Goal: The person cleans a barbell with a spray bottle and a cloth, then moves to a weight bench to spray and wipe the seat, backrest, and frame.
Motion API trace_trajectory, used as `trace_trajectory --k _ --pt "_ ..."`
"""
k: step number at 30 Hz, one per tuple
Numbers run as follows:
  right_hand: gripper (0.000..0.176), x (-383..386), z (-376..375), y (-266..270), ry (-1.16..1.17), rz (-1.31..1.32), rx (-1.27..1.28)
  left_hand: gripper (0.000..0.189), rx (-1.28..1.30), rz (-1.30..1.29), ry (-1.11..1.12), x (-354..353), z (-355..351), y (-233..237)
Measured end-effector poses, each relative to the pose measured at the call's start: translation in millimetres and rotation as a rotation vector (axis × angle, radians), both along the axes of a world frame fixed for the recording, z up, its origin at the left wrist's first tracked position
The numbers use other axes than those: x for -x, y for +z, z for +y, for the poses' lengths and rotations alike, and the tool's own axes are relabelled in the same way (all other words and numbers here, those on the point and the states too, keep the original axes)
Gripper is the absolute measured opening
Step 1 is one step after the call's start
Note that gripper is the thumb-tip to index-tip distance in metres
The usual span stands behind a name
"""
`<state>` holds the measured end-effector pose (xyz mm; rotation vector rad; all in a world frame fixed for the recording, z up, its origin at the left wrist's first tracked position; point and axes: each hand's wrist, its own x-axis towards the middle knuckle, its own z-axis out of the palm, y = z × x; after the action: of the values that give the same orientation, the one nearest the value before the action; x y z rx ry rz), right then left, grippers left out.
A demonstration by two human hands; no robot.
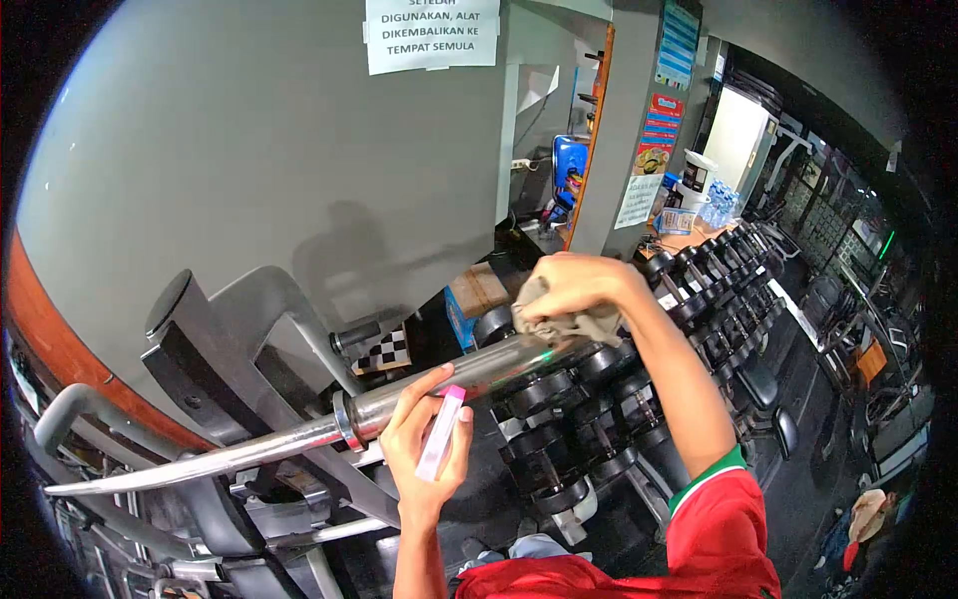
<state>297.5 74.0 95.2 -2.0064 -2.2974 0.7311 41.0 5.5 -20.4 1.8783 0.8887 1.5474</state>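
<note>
A shiny metal barbell [230, 451] runs from the lower left up toward the centre, with a thick sleeve at its right end. My right hand [576, 290] is closed on a crumpled grey-brown cloth [589, 324], which lies against the far end of the sleeve. Lower down, beside the collar, my left hand [427, 439] holds a small white tube with a pink cap [441, 434], and its fingertips reach the underside of the sleeve.
Racks of black dumbbells [544, 392] stand below and to the right. A grey machine frame with a black pad [205, 359] is at the left. Behind are a grey wall, a cardboard box [477, 290] and a blue chair [570, 160].
</note>
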Motion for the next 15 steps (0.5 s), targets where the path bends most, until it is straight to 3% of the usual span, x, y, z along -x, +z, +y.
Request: trace_trajectory --k 4,8,15 --pt "0.031 34 13 -17 0.19 0.153 -0.053 0.02 -0.016 0.023 0.017 1 1 -1" --pt "0.033 32 -2 -13 0.208 0.08 -0.165 0.015 0.011 -0.005 0.018 0 2 -7" --pt "0.028 -67 -43 -37 -0.05 0.298 -0.461 0.016 0.098 -0.143 0.064 -13 -3 -5"
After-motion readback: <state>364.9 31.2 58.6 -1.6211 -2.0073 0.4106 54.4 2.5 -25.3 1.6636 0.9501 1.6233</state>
